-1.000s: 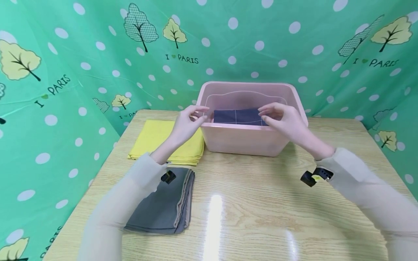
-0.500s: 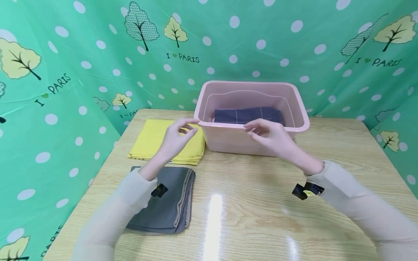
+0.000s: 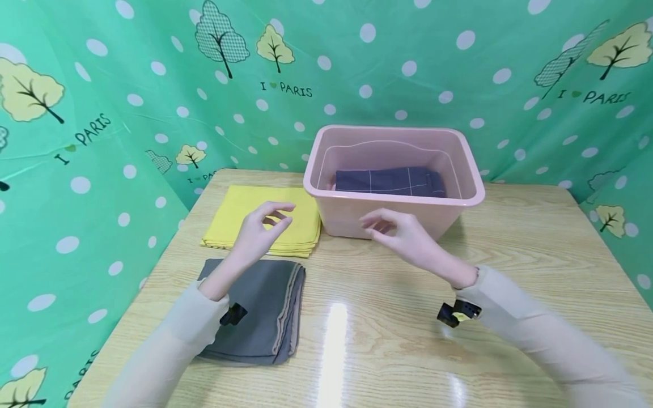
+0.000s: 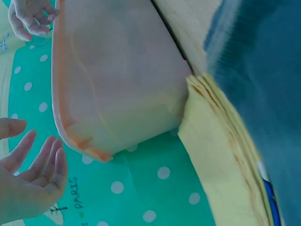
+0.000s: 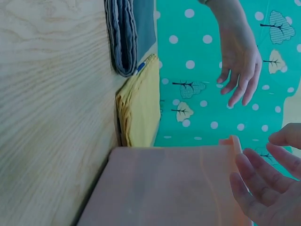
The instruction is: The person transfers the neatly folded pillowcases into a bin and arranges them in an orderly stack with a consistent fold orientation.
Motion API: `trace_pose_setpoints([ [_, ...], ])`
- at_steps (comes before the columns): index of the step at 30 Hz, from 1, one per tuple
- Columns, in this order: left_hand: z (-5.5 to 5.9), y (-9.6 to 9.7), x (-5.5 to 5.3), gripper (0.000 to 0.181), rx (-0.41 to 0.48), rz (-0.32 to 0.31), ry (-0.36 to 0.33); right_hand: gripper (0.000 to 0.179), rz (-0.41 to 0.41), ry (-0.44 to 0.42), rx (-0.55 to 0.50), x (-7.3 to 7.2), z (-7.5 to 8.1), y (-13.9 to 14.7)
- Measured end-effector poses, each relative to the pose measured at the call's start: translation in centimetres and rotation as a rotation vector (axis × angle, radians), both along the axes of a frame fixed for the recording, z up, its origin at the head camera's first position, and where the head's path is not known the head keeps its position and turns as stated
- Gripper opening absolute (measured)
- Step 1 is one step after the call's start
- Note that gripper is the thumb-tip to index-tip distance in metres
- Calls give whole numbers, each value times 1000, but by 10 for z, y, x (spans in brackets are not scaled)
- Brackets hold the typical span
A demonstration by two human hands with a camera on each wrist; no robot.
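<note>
A pink plastic bin stands at the back of the table, with a folded navy cloth with thin white lines lying inside it. My left hand, fingers loosely bent and holding nothing, hangs over the yellow folded cloth left of the bin. In front of the bin's near wall is my right hand, also holding nothing, its thumb and fingers apart. A folded dark grey cloth lies nearer, partly behind my left sleeve. The right wrist view shows both hands raised above the table.
The wooden table reaches out in front of the bin and to its right. A green curtain with dots and trees hangs close behind and along the left side. Black wrist cameras sit on both sleeves.
Both hands have drawn back out of the bin toward the front, the left over the yellow cloth, the right below the bin's rim. The navy cloth stays in the bin.
</note>
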State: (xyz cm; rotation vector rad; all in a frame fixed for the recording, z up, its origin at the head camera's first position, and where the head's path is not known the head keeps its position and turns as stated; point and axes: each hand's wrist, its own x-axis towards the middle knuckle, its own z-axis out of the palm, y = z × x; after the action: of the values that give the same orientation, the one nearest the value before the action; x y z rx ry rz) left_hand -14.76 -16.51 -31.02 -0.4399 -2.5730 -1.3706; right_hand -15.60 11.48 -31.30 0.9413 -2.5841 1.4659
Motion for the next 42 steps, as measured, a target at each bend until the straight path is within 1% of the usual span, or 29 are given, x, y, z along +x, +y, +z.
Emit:
trace_pose_setpoints([
  [1,-5,-4,-1,26,0,7,-3,21,1,-9,0,0,-2,-2],
  [4,-11,-12,1,26,-4,25,-9,21,6,-32,3,1,-8,-7],
  [9,-16,-23,7,27,-13,41,-23,20,15,-61,-10,2,-19,-17],
  [15,-23,-37,14,28,-74,79,-50,21,29,-84,-17,3,-30,-29],
  [20,-29,-51,20,29,-115,111,-48,22,44,-141,-29,3,-41,-37],
  [23,-32,-59,23,29,-118,126,-51,23,42,-171,-29,4,-47,-42],
  [27,-35,-68,28,30,-120,136,-64,24,58,-187,-37,4,-54,-47],
  [31,-39,-76,32,28,-115,150,-57,26,88,-224,-43,6,-61,-53],
  [33,-41,-80,34,27,-116,158,-49,27,91,-247,-43,7,-65,-56],
  [36,-44,-86,38,27,-107,172,-49,27,87,-258,-46,9,-70,-61],
  [40,-48,-95,42,27,-99,196,-71,25,86,-268,-61,13,-77,-69],
  [42,-50,-99,45,28,-106,212,-81,25,92,-288,-73,15,-79,-72],
])
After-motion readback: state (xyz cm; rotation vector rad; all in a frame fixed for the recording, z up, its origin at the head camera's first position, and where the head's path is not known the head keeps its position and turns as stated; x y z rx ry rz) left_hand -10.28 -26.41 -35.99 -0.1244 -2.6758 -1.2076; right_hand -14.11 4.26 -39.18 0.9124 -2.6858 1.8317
